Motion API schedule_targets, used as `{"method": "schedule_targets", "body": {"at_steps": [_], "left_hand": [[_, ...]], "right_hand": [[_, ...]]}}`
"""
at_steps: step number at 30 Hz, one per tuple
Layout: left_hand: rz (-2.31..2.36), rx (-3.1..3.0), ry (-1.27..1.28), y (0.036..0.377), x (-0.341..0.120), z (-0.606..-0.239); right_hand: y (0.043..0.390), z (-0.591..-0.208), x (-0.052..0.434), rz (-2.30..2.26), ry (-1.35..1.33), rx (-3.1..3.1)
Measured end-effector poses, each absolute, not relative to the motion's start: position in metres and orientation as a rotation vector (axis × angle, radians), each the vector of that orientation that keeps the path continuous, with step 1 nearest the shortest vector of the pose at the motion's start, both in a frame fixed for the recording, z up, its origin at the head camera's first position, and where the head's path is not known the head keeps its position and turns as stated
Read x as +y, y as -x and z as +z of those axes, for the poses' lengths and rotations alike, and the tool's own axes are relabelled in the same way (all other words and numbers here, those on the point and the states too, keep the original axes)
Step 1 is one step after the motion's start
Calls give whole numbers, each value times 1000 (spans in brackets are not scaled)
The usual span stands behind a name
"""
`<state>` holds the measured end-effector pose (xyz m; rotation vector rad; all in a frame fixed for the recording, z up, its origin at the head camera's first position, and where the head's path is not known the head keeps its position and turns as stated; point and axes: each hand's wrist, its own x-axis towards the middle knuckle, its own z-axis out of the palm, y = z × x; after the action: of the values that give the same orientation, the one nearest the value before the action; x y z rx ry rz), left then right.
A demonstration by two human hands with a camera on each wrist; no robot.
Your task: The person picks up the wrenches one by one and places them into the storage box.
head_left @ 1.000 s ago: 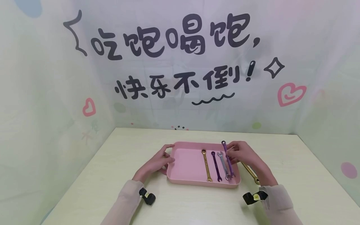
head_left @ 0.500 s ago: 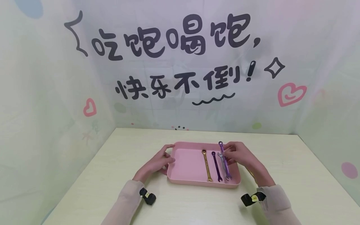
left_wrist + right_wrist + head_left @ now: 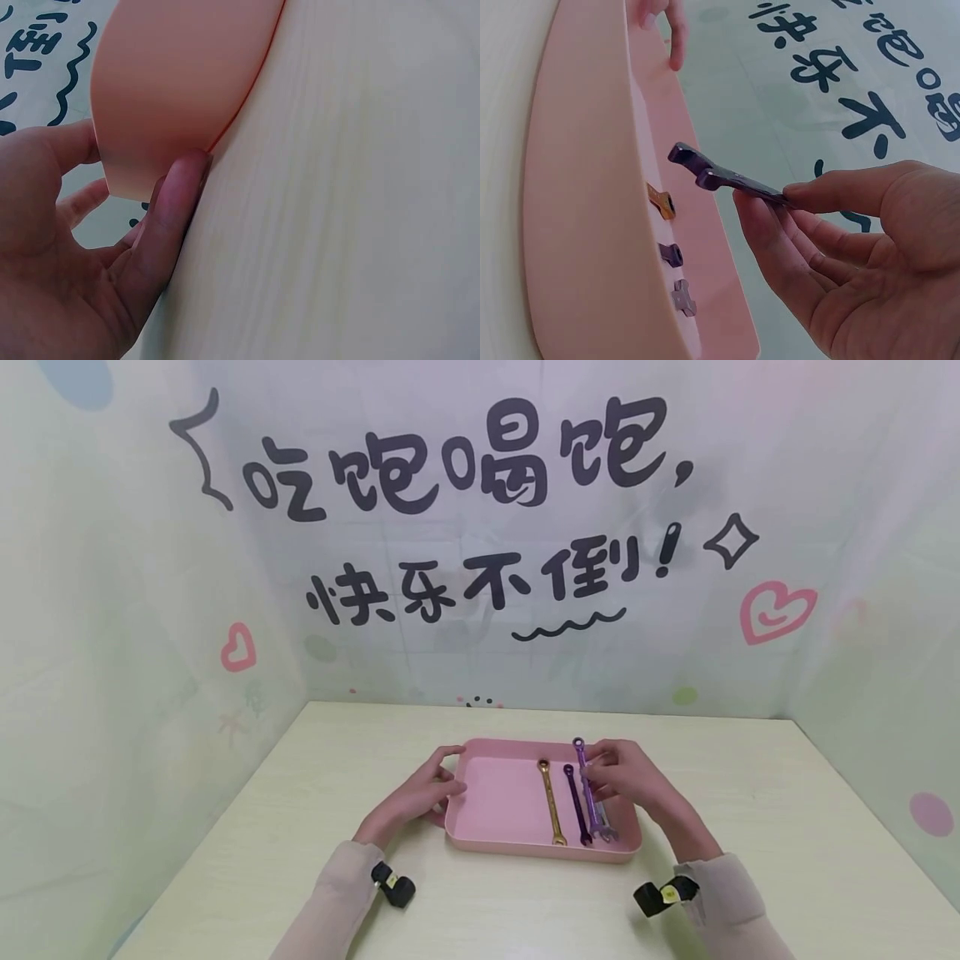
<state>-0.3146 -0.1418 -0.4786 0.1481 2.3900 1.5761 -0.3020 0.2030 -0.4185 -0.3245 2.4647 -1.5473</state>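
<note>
A pink tray (image 3: 525, 846) lies on the table. Inside it a gold wrench (image 3: 551, 802) and a dark purple wrench (image 3: 576, 806) lie side by side. My right hand (image 3: 596, 774) pinches a light purple wrench (image 3: 587, 785) between thumb and fingers. It holds the wrench tilted, just above a silver wrench (image 3: 609, 832) and close beside the dark purple one. In the right wrist view the light purple wrench (image 3: 720, 177) hangs above the tray (image 3: 577, 187), clear of the floor. My left hand (image 3: 442, 777) grips the tray's left end, thumb (image 3: 180, 195) against its outer wall (image 3: 172, 90).
The pale wooden table (image 3: 750, 793) stretches wide on both sides of the tray. Printed backdrop walls (image 3: 480, 568) close it in at the back and on both sides. Black wrist straps (image 3: 393, 885) sit on both forearms.
My right hand has carried the light purple wrench leftward, from the tray's right side to over the silver wrench. The left hand and tray have stayed put.
</note>
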Motion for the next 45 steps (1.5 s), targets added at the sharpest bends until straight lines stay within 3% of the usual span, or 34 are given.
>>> {"method": "schedule_targets", "body": {"at_steps": [16,24,45], "left_hand": [[1570,2389,-156,315,-147,-480],[1573,2387,-163,315,-146,-480],[1549,2402,-134,316,-141,-480]], "right_hand": [[298,-432,164,-1604,317,2516],[289,-444,145,-1543,184,2527],[284,-454,138,-1531,138,2442]]}}
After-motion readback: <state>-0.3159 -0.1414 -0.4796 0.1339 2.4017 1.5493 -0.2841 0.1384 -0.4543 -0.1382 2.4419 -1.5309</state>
